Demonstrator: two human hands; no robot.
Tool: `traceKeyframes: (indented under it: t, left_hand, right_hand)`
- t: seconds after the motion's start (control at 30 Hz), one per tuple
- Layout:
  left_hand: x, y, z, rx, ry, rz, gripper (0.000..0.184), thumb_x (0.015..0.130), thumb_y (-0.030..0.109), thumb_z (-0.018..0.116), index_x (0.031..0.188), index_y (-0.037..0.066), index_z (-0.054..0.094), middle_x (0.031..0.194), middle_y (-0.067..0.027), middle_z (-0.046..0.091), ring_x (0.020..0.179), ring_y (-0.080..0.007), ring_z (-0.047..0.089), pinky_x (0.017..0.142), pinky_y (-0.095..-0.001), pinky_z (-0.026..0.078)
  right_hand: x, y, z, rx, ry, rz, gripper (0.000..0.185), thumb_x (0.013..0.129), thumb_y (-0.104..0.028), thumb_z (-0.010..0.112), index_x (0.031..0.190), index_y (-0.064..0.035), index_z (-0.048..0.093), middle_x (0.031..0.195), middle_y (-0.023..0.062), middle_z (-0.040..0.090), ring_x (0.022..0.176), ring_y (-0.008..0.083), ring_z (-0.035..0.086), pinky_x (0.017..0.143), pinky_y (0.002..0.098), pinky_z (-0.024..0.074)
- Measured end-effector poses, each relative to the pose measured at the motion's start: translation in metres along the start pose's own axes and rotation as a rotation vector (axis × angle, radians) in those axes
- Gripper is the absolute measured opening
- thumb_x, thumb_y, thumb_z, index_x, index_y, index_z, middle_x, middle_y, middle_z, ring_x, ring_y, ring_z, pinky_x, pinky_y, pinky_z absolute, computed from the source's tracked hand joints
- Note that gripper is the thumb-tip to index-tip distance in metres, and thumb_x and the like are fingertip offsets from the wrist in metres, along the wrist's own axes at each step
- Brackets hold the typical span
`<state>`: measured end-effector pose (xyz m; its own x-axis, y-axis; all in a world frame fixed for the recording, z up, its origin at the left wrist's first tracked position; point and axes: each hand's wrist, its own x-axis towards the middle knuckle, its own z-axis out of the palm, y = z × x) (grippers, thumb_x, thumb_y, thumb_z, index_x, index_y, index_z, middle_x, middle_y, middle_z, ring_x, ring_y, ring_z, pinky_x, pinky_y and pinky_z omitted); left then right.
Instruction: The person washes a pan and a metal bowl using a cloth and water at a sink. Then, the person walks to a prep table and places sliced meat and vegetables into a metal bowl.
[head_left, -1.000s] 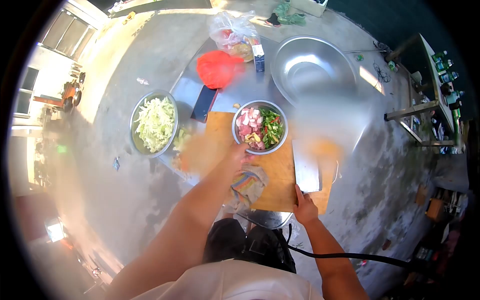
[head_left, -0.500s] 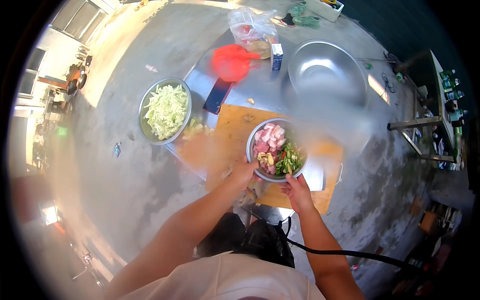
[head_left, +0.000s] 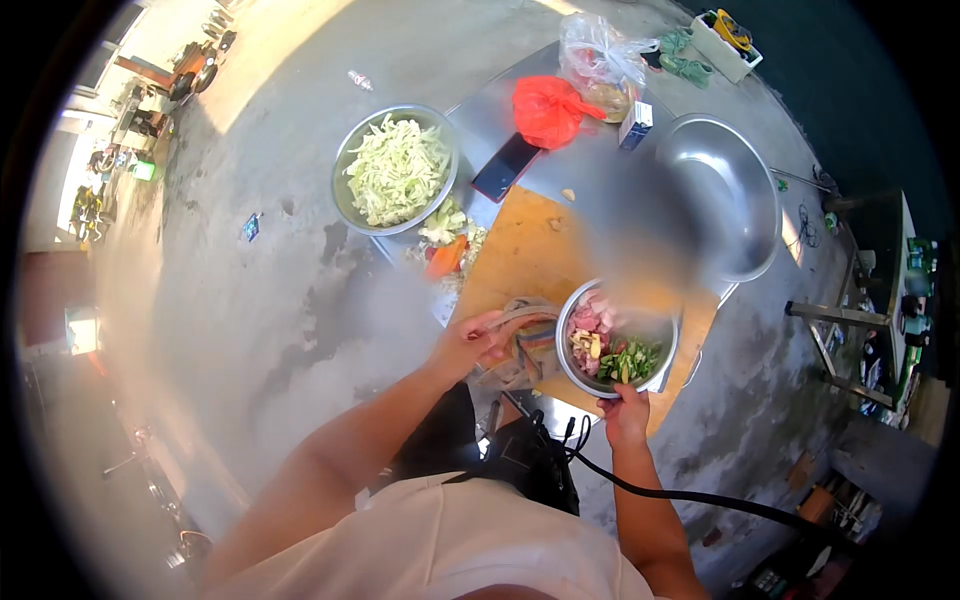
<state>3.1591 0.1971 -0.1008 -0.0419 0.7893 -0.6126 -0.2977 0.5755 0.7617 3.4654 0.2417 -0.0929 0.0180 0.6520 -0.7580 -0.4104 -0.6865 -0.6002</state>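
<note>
My right hand [head_left: 625,412] grips the near rim of a metal bowl [head_left: 561,350], thumb over the edge. Inside it lie chunks of raw meat [head_left: 592,312], pale yellow pieces [head_left: 586,347] and chopped greens [head_left: 632,362]. The bowl is over the right part of a wooden cutting board [head_left: 520,240]; whether it touches the board I cannot tell. To its left, my left hand [head_left: 468,342] pinches the edge of a striped cloth [head_left: 535,345] at the board's near left corner. A grey blur hides the bowl's far right part.
A bowl of shredded cabbage [head_left: 398,170] stands at left, near vegetable scraps [head_left: 445,245]. Behind the board are a phone [head_left: 507,167], a red plastic bag [head_left: 548,112], a clear bag [head_left: 600,55], a small box [head_left: 635,126] and a large metal basin [head_left: 735,190]. A black cable [head_left: 690,495] crosses at right.
My left hand has let go of the bowl and taken the cloth, lifting its edge. My right hand still holds the bowl. The view has shifted, so the table sits further right.
</note>
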Motion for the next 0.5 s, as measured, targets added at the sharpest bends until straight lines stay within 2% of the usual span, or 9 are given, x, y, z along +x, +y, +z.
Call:
traceKeyframes:
  t: [0.1,0.17,0.27,0.33,0.37,0.43,0.5]
  left_hand:
    - [-0.009,-0.006,-0.076,0.136,0.227,0.077,0.059,0.084,0.016,0.063,0.136,0.012,0.037,0.117,-0.0087,0.051,0.095,-0.0206,0.06,0.083,-0.0349,0.047]
    - [0.018,-0.049,-0.161,0.263,0.371,-0.017,0.068,0.082,0.022,0.066,0.139,0.013,0.031,0.13,-0.0112,0.043,0.104,-0.0235,0.057,0.087,-0.0374,0.046]
    - [0.035,-0.05,-0.23,0.146,0.378,0.023,0.074,0.081,0.029,0.066,0.141,0.015,0.026,0.134,-0.0114,0.04,0.105,-0.0261,0.056,0.086,-0.0383,0.046]
    - [0.082,-0.063,-0.282,0.143,0.435,0.077,0.073,0.081,0.032,0.066,0.14,0.014,0.027,0.134,-0.01,0.04,0.101,-0.0272,0.056,0.086,-0.0394,0.046]
    - [0.096,-0.049,-0.285,0.149,0.397,0.077,0.073,0.081,0.032,0.066,0.14,0.014,0.027,0.134,-0.01,0.04,0.101,-0.0272,0.056,0.086,-0.0394,0.046]
    - [0.108,-0.021,-0.297,-0.297,0.559,0.05,0.071,0.081,0.033,0.066,0.138,0.014,0.028,0.132,-0.0096,0.04,0.104,-0.0281,0.054,0.085,-0.0393,0.046]
    - [0.114,0.007,-0.302,-0.258,0.51,-0.018,0.071,0.081,0.032,0.066,0.138,0.013,0.029,0.131,-0.0102,0.04,0.104,-0.0277,0.054,0.084,-0.039,0.047]
  right_hand:
    - [-0.01,-0.005,0.0,0.035,0.004,-0.023,0.036,0.078,0.0,0.049,0.114,-0.0086,0.048,0.097,0.0075,0.06,0.071,0.0194,0.061,0.049,0.0292,0.0501]
    - [-0.02,-0.004,0.003,0.153,0.037,-0.071,0.035,0.078,0.0,0.049,0.112,-0.0087,0.048,0.097,0.0075,0.06,0.071,0.0191,0.061,0.051,0.0296,0.0502]
    - [-0.034,0.012,-0.01,0.186,0.102,-0.072,0.034,0.077,-0.001,0.049,0.11,-0.0084,0.049,0.094,0.0076,0.061,0.071,0.0185,0.06,0.051,0.0294,0.0485]
    - [-0.049,0.02,-0.007,0.243,0.193,-0.046,0.033,0.076,-0.002,0.05,0.109,-0.0059,0.049,0.093,0.0079,0.061,0.067,0.0186,0.058,0.051,0.0301,0.0449]
    - [-0.068,0.019,0.01,0.24,0.236,-0.098,0.031,0.076,-0.003,0.05,0.107,-0.0049,0.051,0.094,0.0067,0.06,0.068,0.018,0.057,0.053,0.0293,0.0435]
    - [-0.087,0.031,0.018,0.341,0.334,-0.058,0.031,0.077,-0.005,0.05,0.108,-0.0057,0.052,0.094,0.0044,0.061,0.071,0.0167,0.056,0.055,0.027,0.0433]
    - [-0.104,0.041,0.027,0.385,0.352,-0.034,0.031,0.077,-0.006,0.05,0.107,-0.0061,0.052,0.094,0.0035,0.061,0.072,0.0161,0.056,0.056,0.026,0.0432]
